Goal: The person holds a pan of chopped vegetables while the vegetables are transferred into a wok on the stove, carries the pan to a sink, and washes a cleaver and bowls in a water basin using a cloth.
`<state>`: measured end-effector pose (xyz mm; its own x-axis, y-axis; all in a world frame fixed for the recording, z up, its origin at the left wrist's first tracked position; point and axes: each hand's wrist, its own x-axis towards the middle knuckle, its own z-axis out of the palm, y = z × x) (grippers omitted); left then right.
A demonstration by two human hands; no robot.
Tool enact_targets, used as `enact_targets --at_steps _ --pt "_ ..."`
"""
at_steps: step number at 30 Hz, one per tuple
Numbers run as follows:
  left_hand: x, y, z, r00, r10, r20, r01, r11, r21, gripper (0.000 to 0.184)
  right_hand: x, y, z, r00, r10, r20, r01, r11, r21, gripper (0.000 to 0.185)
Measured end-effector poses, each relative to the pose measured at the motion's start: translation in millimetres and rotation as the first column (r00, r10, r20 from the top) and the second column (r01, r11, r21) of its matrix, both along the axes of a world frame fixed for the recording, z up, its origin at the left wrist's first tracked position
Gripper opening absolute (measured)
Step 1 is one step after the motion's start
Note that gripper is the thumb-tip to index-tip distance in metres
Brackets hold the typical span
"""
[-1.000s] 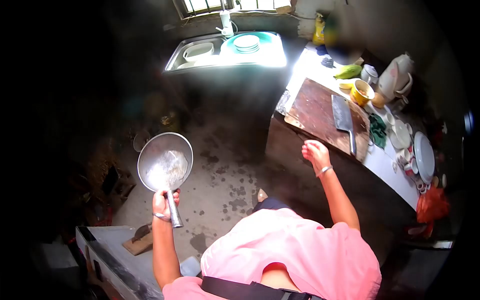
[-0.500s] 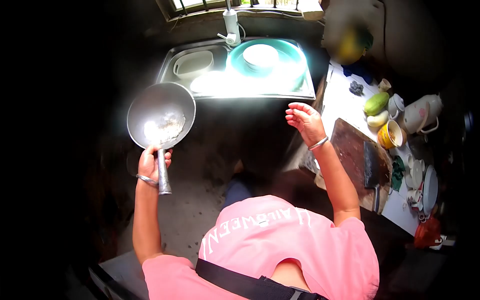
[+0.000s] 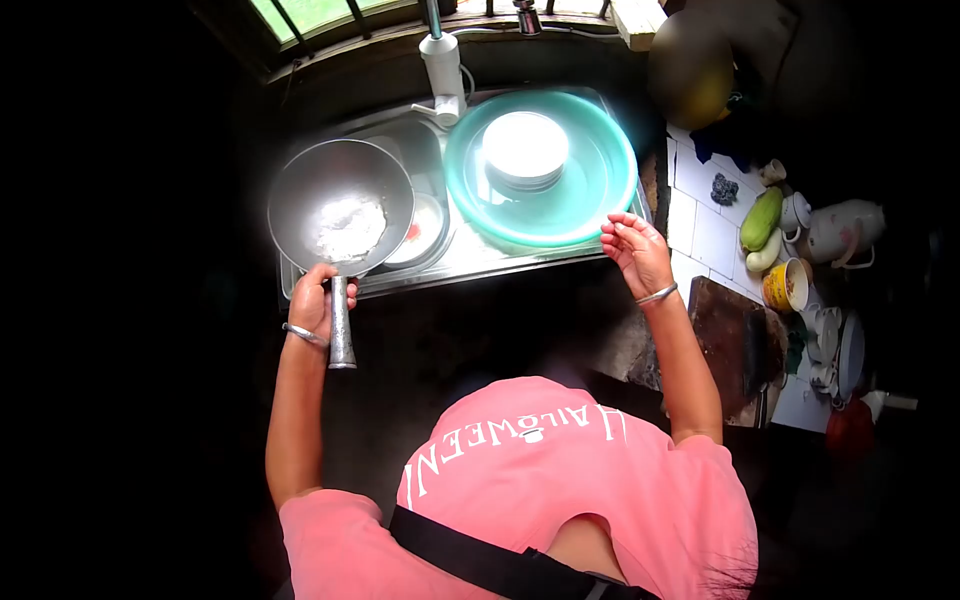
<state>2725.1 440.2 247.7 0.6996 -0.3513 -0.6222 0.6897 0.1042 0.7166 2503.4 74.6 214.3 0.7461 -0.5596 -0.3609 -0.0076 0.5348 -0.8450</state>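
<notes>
A pink shirt [image 3: 570,450] fills the foreground, and darkness swallows the floor. The left hand [image 3: 318,305] grips the handle of a metal pan [image 3: 300,205], held over the sink's left side; whether it touches the sink [image 3: 480,268] is unclear. The pan partly covers a dish [image 3: 424,222] there, and glare blurs its inside. On the right, a cutting board [image 3: 715,315] lies in shadow on a white-tiled counter [image 3: 695,200]. The right hand [image 3: 638,250], fingers loosely bent around nothing visible, is at the teal basin's rim, contact uncertain. Plates [image 3: 525,150] gleam, overexposed, inside the basin [image 3: 590,215]. Beyond, the frame cuts off the faucet [image 3: 440,75] and barred window [image 3: 325,15].
</notes>
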Motion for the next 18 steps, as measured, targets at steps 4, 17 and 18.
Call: enact_targets --at_steps 4,17,18 --pt "5 -25 2 0.999 -0.002 0.05 0.0 0.999 0.036 0.015 13 -11 -6 0.999 -0.021 -0.03 0.021 1.0 -0.008 0.015" --pt "-41 -135 11 0.903 -0.176 0.393 0.089 0.969 0.229 0.032 65 -62 -40 0.991 -0.008 -0.13 -0.001 0.998 -0.07 0.019" --pt "-44 -143 8 0.893 -0.223 0.391 0.127 0.958 0.256 0.035 69 -66 -44 0.987 -0.021 -0.159 0.004 0.994 -0.106 0.02"
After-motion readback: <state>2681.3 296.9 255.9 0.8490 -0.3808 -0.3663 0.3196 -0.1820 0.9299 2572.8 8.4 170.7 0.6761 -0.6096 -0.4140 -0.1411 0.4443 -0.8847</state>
